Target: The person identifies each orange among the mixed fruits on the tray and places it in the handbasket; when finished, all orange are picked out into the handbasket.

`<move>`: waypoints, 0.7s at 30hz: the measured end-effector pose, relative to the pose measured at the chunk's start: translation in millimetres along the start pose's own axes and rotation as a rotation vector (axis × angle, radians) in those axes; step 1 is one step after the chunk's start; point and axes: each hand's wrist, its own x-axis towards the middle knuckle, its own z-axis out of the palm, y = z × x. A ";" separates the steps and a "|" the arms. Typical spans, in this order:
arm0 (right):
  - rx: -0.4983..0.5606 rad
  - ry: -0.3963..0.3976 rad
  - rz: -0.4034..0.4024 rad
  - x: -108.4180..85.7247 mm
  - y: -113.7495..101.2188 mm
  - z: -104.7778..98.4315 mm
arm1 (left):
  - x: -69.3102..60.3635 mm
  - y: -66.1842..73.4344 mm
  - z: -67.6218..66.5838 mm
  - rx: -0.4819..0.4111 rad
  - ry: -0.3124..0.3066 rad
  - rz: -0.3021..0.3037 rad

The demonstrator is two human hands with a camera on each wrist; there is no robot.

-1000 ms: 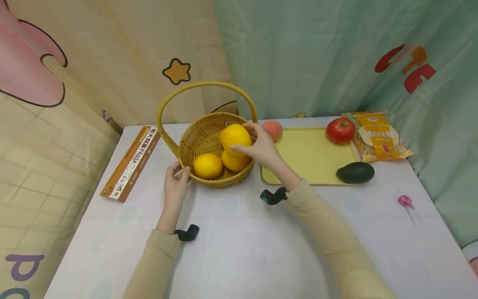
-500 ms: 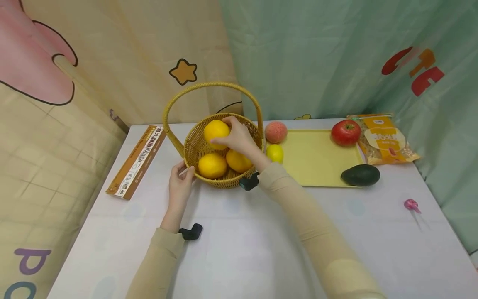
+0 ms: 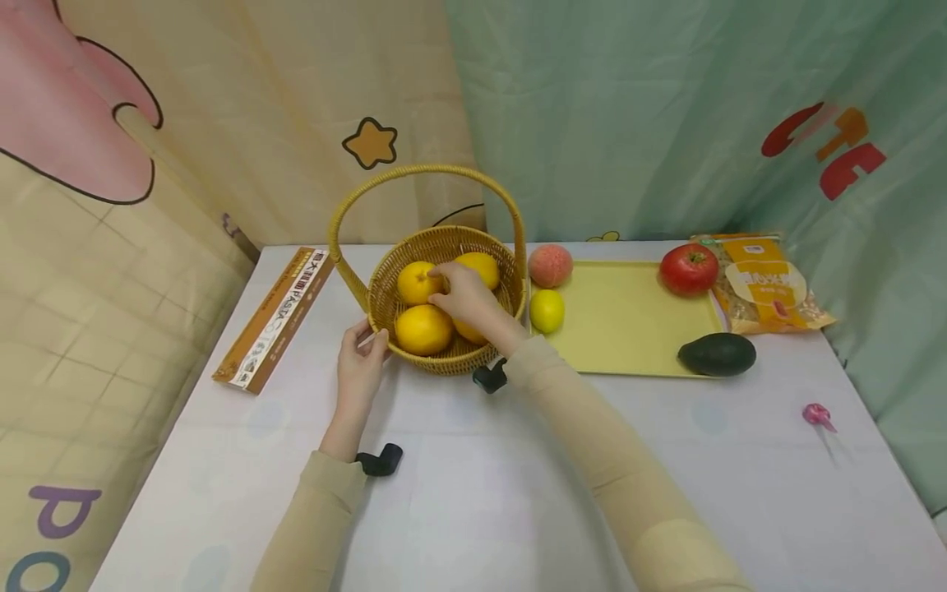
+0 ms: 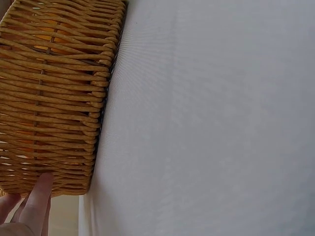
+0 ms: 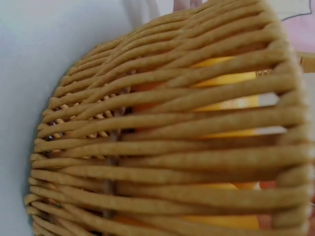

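Observation:
At the back of the table stands a tall-handled wicker basket (image 3: pixel 427 170) with several yellow fruits in it. The left hand (image 3: pixel 358 366) holds its front-left rim, thumb uppermost; in the left wrist view, fingers (image 4: pixel 39 201) lie against the weave. Inside the basket, the right hand (image 3: pixel 468 296) has loosely bent fingertips at the right edge of a round yellow fruit (image 3: pixel 416 284) with a dimple. A larger yellow fruit (image 3: pixel 424 330) lies in front of it, and another yellow fruit (image 3: pixel 479 267) is behind the hand. The wrist and palm partly cover a further one.
A yellow tray (image 3: pixel 621 321) lies right of the basket, with a peach (image 3: pixel 551 265), a lemon (image 3: pixel 547 311), a red apple (image 3: pixel 689 270) and a dark green avocado (image 3: pixel 717 354) at its edges. Around these are a food bag (image 3: pixel 765 284), a pink lollipop (image 3: pixel 818 416) and a pasta box (image 3: pixel 274 321).
My right hand has carried a yellow fruit leftward and down into the basket, and its grip has loosened. The left hand stays on the rim. The view has shifted slightly.

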 end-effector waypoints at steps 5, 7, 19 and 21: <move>0.083 0.042 -0.003 -12.8 3.2 -8.7 | 3.2 0.2 1.5 0.005 0.003 0.017; 0.133 0.077 -0.020 -21.1 8.2 -14.0 | 4.1 0.1 2.3 0.008 0.011 0.019; 0.364 0.309 -0.079 -102.6 75.2 -49.9 | -1.6 -2.3 2.9 0.147 0.075 0.066; 0.373 0.333 -0.051 -116.9 87.3 -54.6 | -2.2 -3.0 1.4 0.158 0.064 0.065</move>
